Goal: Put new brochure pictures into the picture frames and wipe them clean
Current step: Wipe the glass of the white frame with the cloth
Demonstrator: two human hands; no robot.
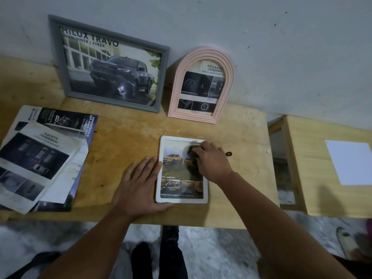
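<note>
While the left hand [138, 186] lies flat, steadying the white picture frame [181, 170] on the tabletop [128, 141], the right hand [211, 160] grips a dark cloth [191, 154] on its glass; wiping seems underway, lower glass probably next.

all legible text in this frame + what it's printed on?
"HILUX TRAVO", "RUNNER / 4TREX" (start cut off): picture in the grey frame
"ADVANC" (cut off by the arch): picture in the pink arched frame
"SAFETY": top brochure page
"POWERTRAIN & OFF-ROAD ABI..." (end covered): dark brochure beneath
White frame: non-Latin captions, too blurred to read
</note>
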